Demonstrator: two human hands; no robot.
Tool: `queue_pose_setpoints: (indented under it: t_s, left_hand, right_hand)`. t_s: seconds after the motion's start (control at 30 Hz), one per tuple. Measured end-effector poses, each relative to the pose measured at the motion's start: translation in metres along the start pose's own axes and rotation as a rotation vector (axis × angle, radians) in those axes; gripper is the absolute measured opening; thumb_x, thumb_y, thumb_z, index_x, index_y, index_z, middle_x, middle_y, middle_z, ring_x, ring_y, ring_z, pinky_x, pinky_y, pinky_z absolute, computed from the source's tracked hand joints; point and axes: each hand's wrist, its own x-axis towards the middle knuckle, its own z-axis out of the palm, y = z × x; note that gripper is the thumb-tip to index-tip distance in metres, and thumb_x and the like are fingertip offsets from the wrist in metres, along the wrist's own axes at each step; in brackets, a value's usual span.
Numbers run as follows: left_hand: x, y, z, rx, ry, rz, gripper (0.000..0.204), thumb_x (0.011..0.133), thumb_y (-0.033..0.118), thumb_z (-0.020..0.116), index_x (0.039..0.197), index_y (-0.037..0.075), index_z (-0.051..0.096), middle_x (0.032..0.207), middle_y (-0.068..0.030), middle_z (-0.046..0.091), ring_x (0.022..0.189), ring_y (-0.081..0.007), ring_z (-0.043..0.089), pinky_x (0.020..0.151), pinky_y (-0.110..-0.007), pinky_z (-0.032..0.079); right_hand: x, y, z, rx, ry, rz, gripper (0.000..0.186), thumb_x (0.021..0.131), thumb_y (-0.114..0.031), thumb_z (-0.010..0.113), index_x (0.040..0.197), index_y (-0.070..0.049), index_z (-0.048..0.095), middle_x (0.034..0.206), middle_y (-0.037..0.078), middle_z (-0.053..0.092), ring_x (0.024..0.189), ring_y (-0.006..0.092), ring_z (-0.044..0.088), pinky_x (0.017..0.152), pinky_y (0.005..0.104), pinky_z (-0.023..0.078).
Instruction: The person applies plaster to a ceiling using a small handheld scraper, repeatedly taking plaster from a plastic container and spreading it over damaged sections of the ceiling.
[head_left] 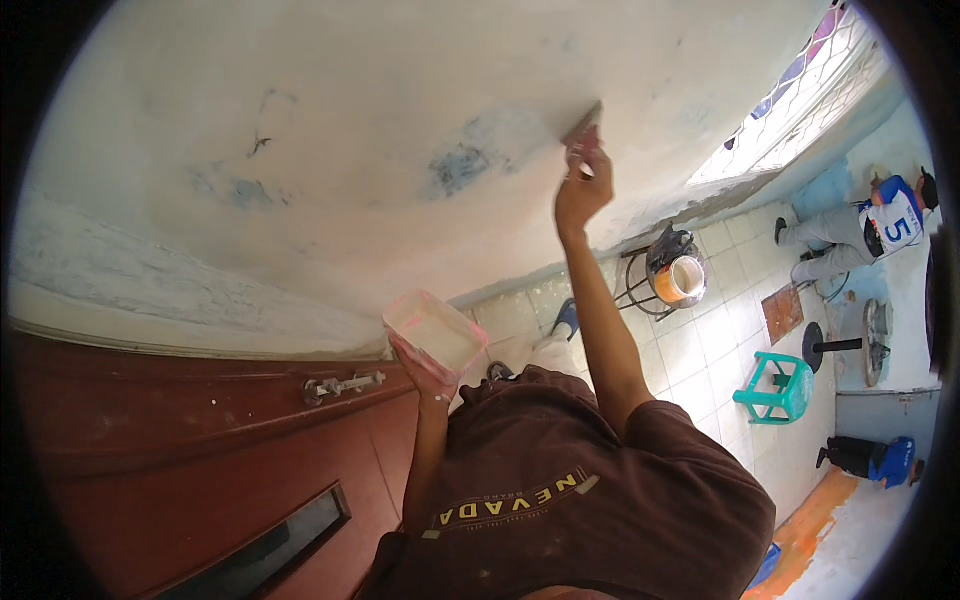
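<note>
My right hand (pixel 585 195) is closed round the handle of a putty knife (pixel 584 128), its blade up against the pale wall (pixel 360 180). Whether the blade's whole edge touches the wall, I cannot tell. Bluish-grey patches (pixel 460 168) mark the wall just left of the blade. Lower down and to the left, my left hand (pixel 425 375) grips a pink-rimmed plastic tub (pixel 437 333) from below and the side. Pale, smooth paste fills part of the tub.
A reddish-brown door (pixel 370 450) with a metal handle stands at left. On the tiled floor are a stool bearing an orange-and-white bucket (pixel 680 280), a green plastic stool (pixel 778 388) and a round-topped stand (pixel 872 343). Two people (pixel 850 230) (pixel 880 460) are at right, beneath a grilled window (pixel 790 95).
</note>
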Motion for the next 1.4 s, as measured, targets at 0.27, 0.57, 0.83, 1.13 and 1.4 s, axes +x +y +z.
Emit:
queue_pose_setpoints:
  t_s: [0.27,0.57,0.83,1.13,1.4]
  left_hand:
    - [-0.012,0.001,0.030,-0.066,0.010,-0.034,0.077,0.091,0.073,0.045,0.147,0.020,0.038,0.145,-0.0084,0.047,0.130,-0.0351,0.050,0.106,-0.061,0.044]
    - [-0.002,-0.006,0.001,-0.085,-0.010,0.008,0.077,0.091,0.072,0.045,0.148,0.020,0.037,0.145,-0.0080,0.047,0.130,-0.0354,0.050,0.106,-0.061,0.044]
    - [-0.012,0.002,0.012,-0.157,0.006,-0.043,0.077,0.091,0.073,0.042,0.147,0.019,0.038,0.143,-0.0081,0.048,0.130,-0.0354,0.050,0.106,-0.062,0.044]
    - [-0.014,-0.001,-0.008,-0.069,0.067,0.007,0.074,0.093,0.072,0.040,0.145,0.020,0.039,0.142,-0.0062,0.049,0.128,-0.0338,0.052,0.103,-0.058,0.047]
    - [-0.023,0.006,0.002,-0.077,0.070,0.009,0.078,0.089,0.075,0.046,0.146,0.021,0.039,0.143,-0.0056,0.048,0.131,-0.0329,0.049,0.105,-0.058,0.045]
  right_hand:
    - [-0.142,-0.027,0.013,0.049,-0.678,-0.283,0.015,0.077,-0.001,0.074,0.090,-0.008,0.074,0.110,0.012,0.070,0.085,0.0258,0.071,0.068,0.0353,0.057]
    - [0.034,-0.016,-0.020,-0.102,0.038,-0.194,0.015,0.092,-0.001,0.061,0.104,0.004,0.069,0.103,0.015,0.069,0.082,0.0247,0.068,0.068,0.0310,0.057]
    - [-0.128,-0.035,0.043,-0.095,-0.416,-0.452,0.055,0.075,-0.006,0.077,0.127,-0.019,0.068,0.113,0.003,0.067,0.087,0.0218,0.063,0.068,0.0316,0.054]
    - [-0.102,0.037,-0.033,-0.105,-0.362,-0.224,0.026,0.085,0.003,0.066,0.109,-0.004,0.071,0.110,0.010,0.070,0.096,0.0207,0.069,0.075,0.0291,0.055]
    - [-0.065,0.031,0.015,-0.162,-0.145,-0.184,0.028,0.087,0.001,0.068,0.115,-0.002,0.068,0.117,0.010,0.062,0.099,0.0197,0.061,0.068,0.0256,0.055]
